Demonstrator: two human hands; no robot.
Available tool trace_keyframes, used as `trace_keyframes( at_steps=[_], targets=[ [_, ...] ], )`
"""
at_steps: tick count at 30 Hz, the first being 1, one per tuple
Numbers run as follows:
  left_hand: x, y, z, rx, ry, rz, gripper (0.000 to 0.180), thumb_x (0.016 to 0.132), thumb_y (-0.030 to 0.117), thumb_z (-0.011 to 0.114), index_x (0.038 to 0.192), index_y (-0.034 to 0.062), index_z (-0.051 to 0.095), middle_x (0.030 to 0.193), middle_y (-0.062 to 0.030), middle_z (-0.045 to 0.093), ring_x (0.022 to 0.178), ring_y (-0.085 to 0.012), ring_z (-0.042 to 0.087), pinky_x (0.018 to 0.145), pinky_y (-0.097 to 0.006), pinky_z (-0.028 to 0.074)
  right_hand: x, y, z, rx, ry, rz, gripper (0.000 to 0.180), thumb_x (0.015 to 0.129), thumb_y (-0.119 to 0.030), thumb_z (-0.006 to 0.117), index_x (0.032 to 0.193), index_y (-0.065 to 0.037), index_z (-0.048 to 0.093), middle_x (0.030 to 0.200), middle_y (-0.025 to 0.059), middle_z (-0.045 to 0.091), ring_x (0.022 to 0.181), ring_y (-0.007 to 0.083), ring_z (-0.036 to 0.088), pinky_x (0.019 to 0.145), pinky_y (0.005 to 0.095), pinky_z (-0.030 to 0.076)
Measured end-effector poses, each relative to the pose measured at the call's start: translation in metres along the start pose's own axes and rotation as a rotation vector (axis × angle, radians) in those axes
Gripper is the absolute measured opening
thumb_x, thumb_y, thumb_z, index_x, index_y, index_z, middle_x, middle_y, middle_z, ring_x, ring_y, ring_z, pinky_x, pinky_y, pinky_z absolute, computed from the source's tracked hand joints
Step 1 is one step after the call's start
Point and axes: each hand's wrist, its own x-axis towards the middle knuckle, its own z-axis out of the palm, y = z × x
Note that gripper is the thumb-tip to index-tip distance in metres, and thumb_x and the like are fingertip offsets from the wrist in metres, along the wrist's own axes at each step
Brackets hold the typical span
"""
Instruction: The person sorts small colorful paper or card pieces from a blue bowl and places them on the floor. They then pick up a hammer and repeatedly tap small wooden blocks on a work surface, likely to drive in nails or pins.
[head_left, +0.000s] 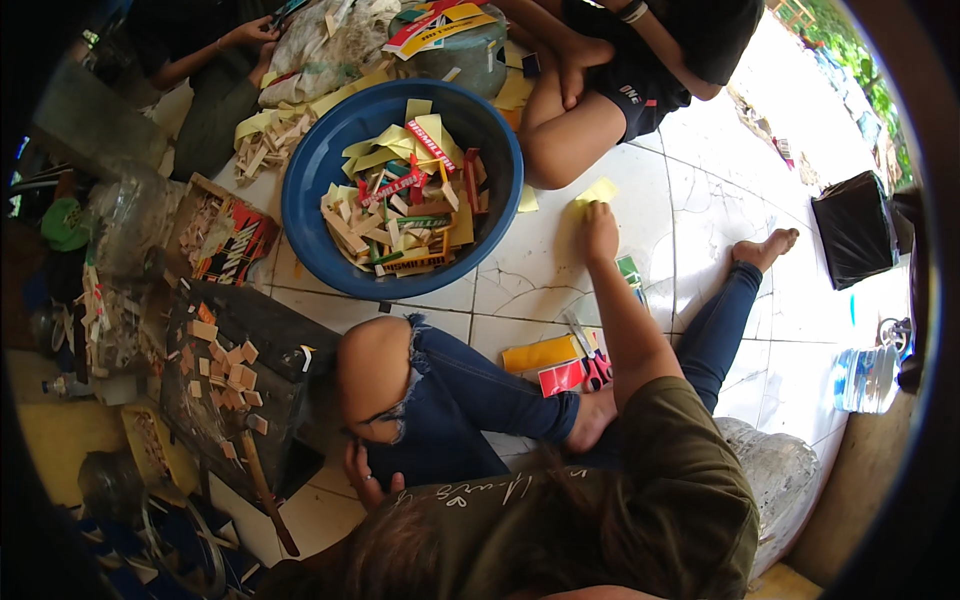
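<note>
My right hand (599, 234) reaches forward over the white tiles, its fingers closed at the near edge of a piece of yellow paper (599, 190). Resting beside my bent left thigh, my left hand (364, 474) holds nothing that shows, and its fingers are apart. Scissors with pinkish-red handles (597, 373) lie beside my right forearm, near an orange-yellow strip (538, 356) and a red label (561, 378). A green card (629, 270) is partly hidden by that forearm. A big blue basin (300, 222) holds small wooden pieces, yellow paper and printed strips.
Wooden blocks (238, 376) and a wooden-handled tool (268, 490) lie on a dark board at left. A box (238, 235) of wood pieces stands beyond it. Another person's bent leg (570, 135) is past the basin. A black bag (853, 232) and water bottle (866, 378) stand right.
</note>
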Motion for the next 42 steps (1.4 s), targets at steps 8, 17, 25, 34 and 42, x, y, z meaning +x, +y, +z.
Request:
trace_keyframes(
  at_steps=[8,17,25,34,42],
  targets=[
    [-0.002,0.0,0.002,0.011,0.006,-0.013,0.066,0.086,0.041,0.049,0.133,-0.0028,0.033,0.135,-0.0267,0.032,0.121,-0.0419,0.036,0.099,-0.052,0.028,-0.007,0.01,-0.003,1.063,0.136,0.218,0.018,0.085,-0.007,0.043,0.091,0.0,0.058,0.074,0.0062,0.059,0.062,0.0146,0.055,0.058,0.0284,0.045],
    [0.0,-0.002,-0.001,-0.015,-0.027,-0.015,0.068,0.086,0.043,0.05,0.133,-0.0025,0.033,0.135,-0.0272,0.032,0.122,-0.0421,0.035,0.1,-0.052,0.028,-0.025,-0.075,-0.012,0.077,-0.244,-0.227,0.06,0.082,-0.049,0.054,0.122,-0.004,0.053,0.094,0.0185,0.064,0.086,0.0332,0.063,0.075,0.0417,0.05],
    [-0.001,-0.004,-0.002,0.011,-0.024,-0.002,0.067,0.086,0.041,0.051,0.133,-0.0033,0.033,0.135,-0.0274,0.031,0.122,-0.0422,0.035,0.101,-0.052,0.027,-0.007,-0.092,0.024,-0.161,-0.143,-0.338,0.03,0.084,-0.021,0.051,0.109,-0.007,0.059,0.095,0.0116,0.062,0.083,0.0286,0.063,0.073,0.0408,0.051],
    [-0.001,0.003,0.001,0.003,0.028,0.017,0.065,0.085,0.034,0.053,0.134,-0.0031,0.032,0.136,-0.0278,0.03,0.122,-0.0432,0.035,0.101,-0.052,0.027,-0.093,-0.044,-0.065,0.822,-0.175,0.075,0.01,0.075,-0.006,0.055,0.081,-0.001,0.06,0.09,0.0101,0.065,0.068,0.0184,0.059,0.064,0.0297,0.048],
    [0.022,0.055,-0.012,-0.049,0.024,0.232,0.07,0.082,0.023,0.059,0.139,-0.001,0.024,0.141,-0.0274,0.023,0.127,-0.0414,0.03,0.104,-0.05,0.026,-0.166,-0.032,-0.188,1.515,-0.402,0.211,0.026,0.077,0.002,0.045,0.102,-0.001,0.055,0.104,0.0113,0.06,0.074,0.0113,0.054,0.065,0.0222,0.046]
  ],
)
